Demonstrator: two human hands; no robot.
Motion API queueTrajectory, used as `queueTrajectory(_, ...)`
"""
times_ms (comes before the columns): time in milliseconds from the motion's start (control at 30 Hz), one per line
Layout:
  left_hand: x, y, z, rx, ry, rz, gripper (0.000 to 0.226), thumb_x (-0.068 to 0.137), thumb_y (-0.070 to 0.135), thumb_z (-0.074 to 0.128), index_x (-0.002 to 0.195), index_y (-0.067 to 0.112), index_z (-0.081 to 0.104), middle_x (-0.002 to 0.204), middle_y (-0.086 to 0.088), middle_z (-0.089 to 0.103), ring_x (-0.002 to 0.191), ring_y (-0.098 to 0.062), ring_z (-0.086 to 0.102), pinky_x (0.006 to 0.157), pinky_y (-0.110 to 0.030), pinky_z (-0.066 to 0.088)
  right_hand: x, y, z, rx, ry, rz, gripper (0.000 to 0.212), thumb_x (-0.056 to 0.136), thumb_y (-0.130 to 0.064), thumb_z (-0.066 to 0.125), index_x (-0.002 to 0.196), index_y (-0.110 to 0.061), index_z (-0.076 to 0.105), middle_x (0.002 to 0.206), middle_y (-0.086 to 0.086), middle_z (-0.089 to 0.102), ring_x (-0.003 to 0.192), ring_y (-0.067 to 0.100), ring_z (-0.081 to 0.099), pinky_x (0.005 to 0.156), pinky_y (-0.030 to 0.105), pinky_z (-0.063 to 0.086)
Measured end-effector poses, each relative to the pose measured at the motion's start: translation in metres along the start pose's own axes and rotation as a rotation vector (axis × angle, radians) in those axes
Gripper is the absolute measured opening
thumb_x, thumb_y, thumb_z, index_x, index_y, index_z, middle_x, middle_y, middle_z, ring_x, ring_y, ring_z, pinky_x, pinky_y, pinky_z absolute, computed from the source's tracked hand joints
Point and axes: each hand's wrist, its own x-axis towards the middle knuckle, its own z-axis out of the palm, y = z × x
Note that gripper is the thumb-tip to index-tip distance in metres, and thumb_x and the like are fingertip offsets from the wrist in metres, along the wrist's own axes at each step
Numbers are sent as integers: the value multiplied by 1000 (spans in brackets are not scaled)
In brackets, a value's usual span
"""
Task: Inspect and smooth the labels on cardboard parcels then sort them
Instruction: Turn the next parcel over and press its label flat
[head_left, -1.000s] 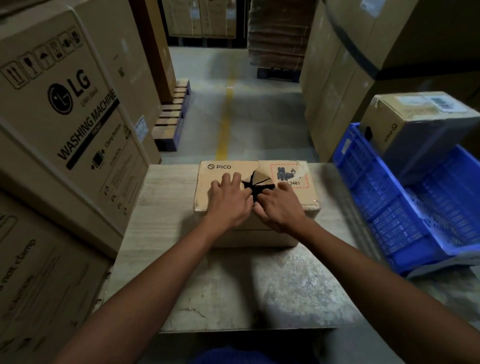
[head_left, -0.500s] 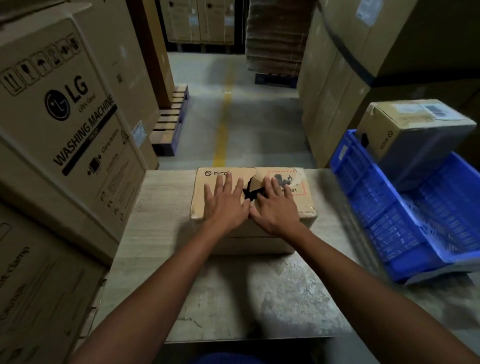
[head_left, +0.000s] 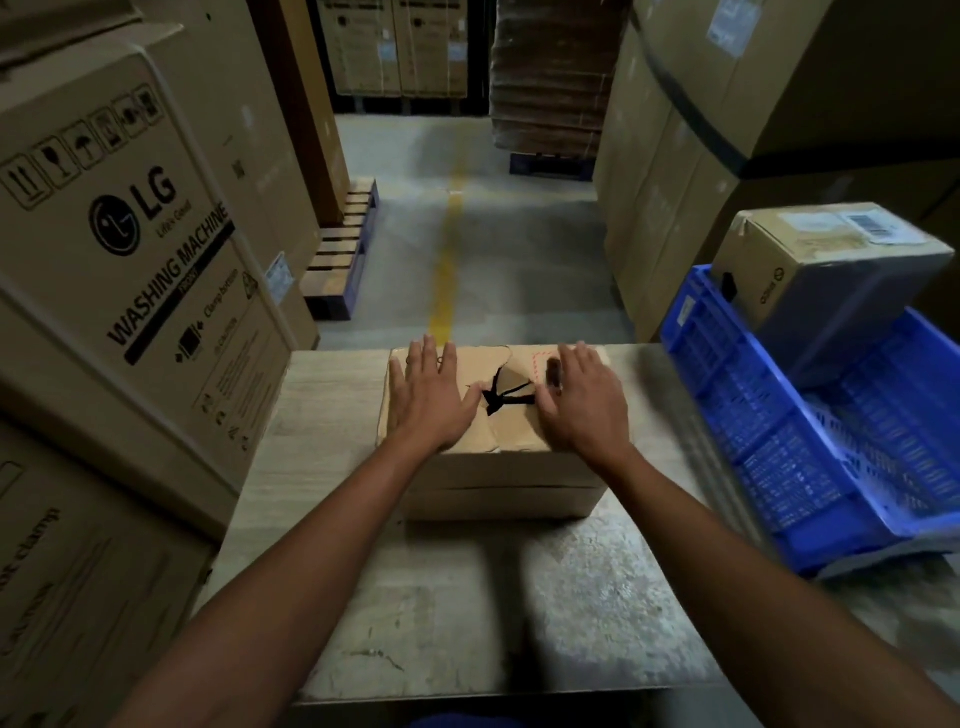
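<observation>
Cardboard parcel (head_left: 498, 483) lay on the table (head_left: 467, 623) as I pressed my left hand (head_left: 434, 400) and right hand (head_left: 582, 410) flat, apart, on its torn top, smoothing the red-bordered label (head_left: 540, 364); next, I judged, a two-sided grip toward the blue crate (head_left: 779, 441).

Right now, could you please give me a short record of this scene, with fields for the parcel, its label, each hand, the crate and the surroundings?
parcel: cardboard, on the table, top torn near the middle
label: red-bordered, on the parcel top, partly covered by the right hand
left hand: flat on the parcel top, fingers straight
right hand: flat on the parcel top, fingers straight, blurred
crate: blue, right of the parcel, a second box at its far end
surroundings: washing machine carton on the left
</observation>
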Motion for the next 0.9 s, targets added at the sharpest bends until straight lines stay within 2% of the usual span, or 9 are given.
queueTrajectory(67,3,1,-1,18,-23,-1,78,99,63,26,160,20,6,168,-11,-1,154,-28,-5,123,-53,-3,5,4,0,-96,-158,62,76,99,-60,30,158,-12,24,166,15,17,154,30,14,122,51,16)
queueTrajectory(133,7,2,-2,17,-31,0,77,99,63,29,160,22,8,168,-10,4,154,-28,-2,123,-54,-1,10,5,0,-136,-214,51,81,99,-63,25,160,-11,14,168,15,6,156,29,5,123,52,9)
queueTrajectory(300,5,3,-4,12,12,26,70,100,61,33,158,23,20,165,-13,15,153,-32,7,122,-56,6,9,-7,-5,-137,-277,100,75,104,-56,25,161,-12,5,168,16,-4,156,31,-4,123,56,3)
queueTrajectory(467,-11,6,-7,-72,280,-65,57,96,47,51,144,16,43,159,-20,25,149,-40,15,117,-60,19,-2,-29,-1,-60,-262,224,65,106,-44,23,162,-15,5,168,17,-8,155,35,-10,119,64,-7)
queueTrajectory(567,-15,2,-4,-137,452,-1,49,95,40,55,136,13,50,147,-18,43,140,-38,33,112,-57,30,-10,-25,-2,-73,-196,50,67,105,-51,24,161,-14,14,169,12,3,156,31,-4,120,63,0)
queueTrajectory(667,-13,1,1,-95,308,126,45,96,47,48,127,18,60,131,-9,57,123,-27,50,106,-48,38,-13,-18,-2,-125,-260,-198,75,103,-61,21,161,-15,11,170,6,4,156,26,-2,123,54,2)
queueTrajectory(733,-7,0,2,-59,218,140,48,96,52,45,127,20,62,133,-9,57,125,-26,50,108,-46,38,-8,-15,-4,-154,-314,-258,80,101,-65,19,162,-13,8,170,6,2,156,25,-3,124,51,2)
queueTrajectory(800,-5,-2,2,-32,146,144,54,96,54,43,137,22,56,146,-10,49,137,-26,41,115,-47,31,-2,-12,-8,-172,-364,-280,80,102,-64,19,162,-13,6,169,6,0,156,26,-3,124,49,3)
queueTrajectory(900,-14,-9,3,-35,37,176,62,100,56,35,154,26,34,165,-7,22,153,-24,14,124,-49,11,0,-10,-12,-168,-356,-315,73,105,-57,23,161,-12,11,169,7,5,156,27,2,124,46,6)
